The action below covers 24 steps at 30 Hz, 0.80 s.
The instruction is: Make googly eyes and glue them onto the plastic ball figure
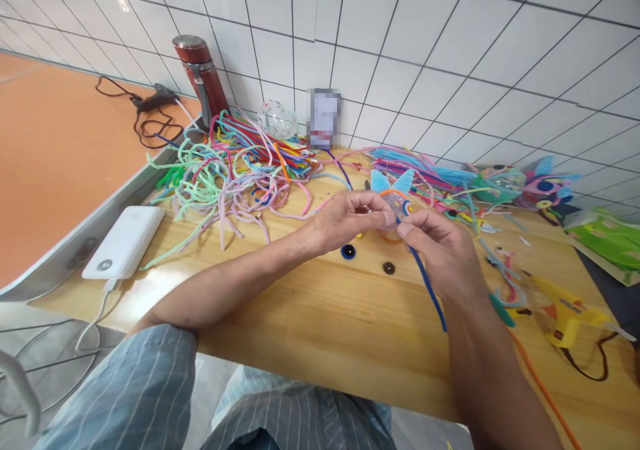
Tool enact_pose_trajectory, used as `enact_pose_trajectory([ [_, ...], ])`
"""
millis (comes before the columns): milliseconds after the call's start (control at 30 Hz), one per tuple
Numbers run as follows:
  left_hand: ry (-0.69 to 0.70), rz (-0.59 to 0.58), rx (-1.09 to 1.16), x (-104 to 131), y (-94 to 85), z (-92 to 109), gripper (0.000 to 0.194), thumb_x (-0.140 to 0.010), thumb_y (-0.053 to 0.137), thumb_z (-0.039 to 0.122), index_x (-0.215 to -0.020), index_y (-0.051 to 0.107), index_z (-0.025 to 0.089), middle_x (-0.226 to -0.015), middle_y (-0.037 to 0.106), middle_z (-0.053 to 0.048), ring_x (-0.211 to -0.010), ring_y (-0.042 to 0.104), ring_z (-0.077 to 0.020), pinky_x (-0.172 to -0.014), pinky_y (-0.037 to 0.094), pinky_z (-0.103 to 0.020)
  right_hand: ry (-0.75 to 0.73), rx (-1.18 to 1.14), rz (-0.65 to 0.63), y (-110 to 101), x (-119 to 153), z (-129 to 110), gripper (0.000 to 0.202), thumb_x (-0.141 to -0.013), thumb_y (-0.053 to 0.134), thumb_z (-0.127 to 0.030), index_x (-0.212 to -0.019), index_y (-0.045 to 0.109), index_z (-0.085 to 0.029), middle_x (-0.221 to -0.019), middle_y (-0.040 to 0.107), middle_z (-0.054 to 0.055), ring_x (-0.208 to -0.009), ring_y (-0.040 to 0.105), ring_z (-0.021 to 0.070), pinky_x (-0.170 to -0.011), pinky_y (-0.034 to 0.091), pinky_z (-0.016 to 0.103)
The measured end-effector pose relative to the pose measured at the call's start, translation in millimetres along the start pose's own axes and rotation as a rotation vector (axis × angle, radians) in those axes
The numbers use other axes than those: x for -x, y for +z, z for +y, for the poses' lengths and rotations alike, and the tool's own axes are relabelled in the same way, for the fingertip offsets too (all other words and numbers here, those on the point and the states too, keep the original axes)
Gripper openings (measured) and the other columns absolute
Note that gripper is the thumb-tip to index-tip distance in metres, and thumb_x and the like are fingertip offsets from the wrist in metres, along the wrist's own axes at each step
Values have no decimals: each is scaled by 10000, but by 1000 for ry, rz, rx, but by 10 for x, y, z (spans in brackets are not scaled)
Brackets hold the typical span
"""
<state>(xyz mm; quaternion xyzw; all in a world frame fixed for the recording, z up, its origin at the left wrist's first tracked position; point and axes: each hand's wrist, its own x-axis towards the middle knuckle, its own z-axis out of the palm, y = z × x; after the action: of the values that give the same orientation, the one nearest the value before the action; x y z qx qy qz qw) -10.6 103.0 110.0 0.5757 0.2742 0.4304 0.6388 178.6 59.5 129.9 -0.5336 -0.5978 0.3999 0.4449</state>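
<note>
Both hands meet over the wooden table (300, 317). My left hand (357, 217) has thumb and index finger pinched on one end of a dark blue pipe cleaner (425, 280). Close beside it on the right, my right hand (433, 240) pinches the same pipe cleaner, whose long tail hangs down below the fingers. Just behind the fingertips is a clear round piece with light blue ears (393, 181), an orange band and a ringed eye, partly hidden. Below the hands lie a blue-rimmed black disc (349, 251) and a smaller dark disc (389, 268).
Tangled pipe cleaners (225, 183) cover the back left, near a red flask (203, 80) and a phone (325, 118). A white power bank (123, 242) lies left. More pipe cleaners (425, 169) lie behind my hands; a yellow glue gun (567, 310) is at right.
</note>
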Motion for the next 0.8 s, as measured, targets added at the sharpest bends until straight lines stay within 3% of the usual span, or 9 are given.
enact_pose_trajectory([
  [233, -125, 199, 346, 101, 220, -149, 386, -732, 876, 487, -801, 688, 157, -614, 515, 63, -515, 285, -41, -505, 194, -236, -77, -26, 115, 192, 54, 141, 218, -872, 734, -332, -700, 647, -231, -640, 544, -29, -595, 436, 130, -583, 388, 286],
  [400, -210, 232, 593, 202, 370, -134, 424, -699, 911, 459, -781, 619, 163, -593, 389, 86, -504, 291, -39, -478, 230, -197, -122, -77, 189, 364, 112, 181, 232, -889, 728, -366, -717, 640, -237, -654, 570, -22, -618, 484, 141, -608, 431, 288],
  [500, -240, 173, 648, 163, 344, -138, 445, -718, 900, 489, -792, 600, 169, -635, 413, 79, -496, 310, -34, -473, 248, -186, -92, -119, 148, 326, 96, 200, 207, -887, 732, -376, -746, 664, -240, -658, 567, -17, -615, 470, 143, -588, 409, 284],
  [633, -219, -3, 420, 5, 125, -108, 484, -747, 855, 588, -826, 667, 150, -719, 573, 26, -525, 385, -45, -488, 272, -209, 5, -115, 46, 119, 17, 186, 213, -836, 751, -372, -705, 660, -231, -609, 522, -27, -570, 412, 129, -543, 342, 278],
  [800, -89, -191, -25, -82, -132, 17, 335, -769, 874, 448, -860, 749, 150, -758, 657, 7, -669, 514, -86, -627, 388, -226, 55, -3, -91, -62, -37, 88, 233, -764, 776, -364, -639, 647, -216, -568, 492, -39, -546, 392, 113, -526, 320, 277],
])
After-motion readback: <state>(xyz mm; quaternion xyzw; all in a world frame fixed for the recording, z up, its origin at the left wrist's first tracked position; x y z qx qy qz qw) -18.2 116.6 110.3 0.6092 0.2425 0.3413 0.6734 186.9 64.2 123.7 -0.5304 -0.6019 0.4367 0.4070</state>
